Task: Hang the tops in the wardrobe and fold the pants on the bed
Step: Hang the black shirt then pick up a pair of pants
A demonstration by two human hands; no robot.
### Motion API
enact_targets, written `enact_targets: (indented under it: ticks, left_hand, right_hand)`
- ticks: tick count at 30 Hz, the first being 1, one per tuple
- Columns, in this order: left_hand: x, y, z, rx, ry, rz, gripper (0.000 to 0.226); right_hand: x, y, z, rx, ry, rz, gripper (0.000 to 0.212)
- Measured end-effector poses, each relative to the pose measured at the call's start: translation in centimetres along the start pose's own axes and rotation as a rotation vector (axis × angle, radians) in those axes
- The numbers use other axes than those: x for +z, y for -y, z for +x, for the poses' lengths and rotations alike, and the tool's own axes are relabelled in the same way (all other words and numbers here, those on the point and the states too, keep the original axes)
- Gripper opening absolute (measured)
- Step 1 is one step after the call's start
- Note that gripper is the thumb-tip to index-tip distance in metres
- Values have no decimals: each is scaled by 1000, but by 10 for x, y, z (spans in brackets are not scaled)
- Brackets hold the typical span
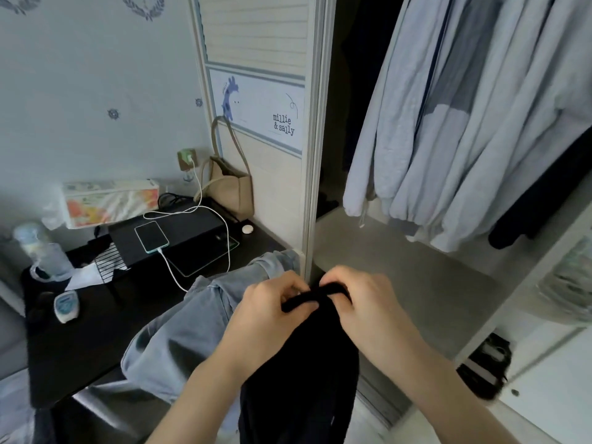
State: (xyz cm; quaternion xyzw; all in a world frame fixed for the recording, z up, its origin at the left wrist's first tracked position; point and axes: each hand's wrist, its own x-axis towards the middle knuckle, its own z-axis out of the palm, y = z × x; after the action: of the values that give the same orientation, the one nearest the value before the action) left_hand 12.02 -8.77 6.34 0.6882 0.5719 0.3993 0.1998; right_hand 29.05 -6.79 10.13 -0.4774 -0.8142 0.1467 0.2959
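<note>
Head view: left hand (272, 302) and right hand (362, 296) both pinch top edge of black garment (301, 379), hanging before open wardrobe (416, 283); jeans (179, 331) draped over black desk's (80, 347) right edge.

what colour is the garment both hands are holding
Black. The garment, gripped by the left hand and right hand, shows best in the head view.
</note>
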Motion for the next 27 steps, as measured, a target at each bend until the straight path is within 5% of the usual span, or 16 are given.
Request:
enact_targets:
  ticks: [4,8,12,15,19,22,27]
  left_hand:
    - [17,34,25,-132,39,205,30]
    - [32,56,51,-398,148,529,20]
    - [42,42,98,-580,171,584,6]
    - [44,41,134,-735,64,-76,20]
    - [39,27,167,-859,-48,-965,3]
    - [39,19,197,-912,51,-1342,18]
    - [28,4,246,-813,317,-1396,7]
  right_hand:
    - [-23,-20,28,-71,-235,-7,28]
    - [-68,-60,65,-47,-478,-80,25]
    - [-94,-104,97,38,-514,-15,22]
    - [-107,-134,113,317,-428,602,26]
    - [-128,-169,123,680,-264,1255,18]
    - [-136,-191,132,728,-225,1376,25]
    - [-136,-218,163,698,-541,1119,13]
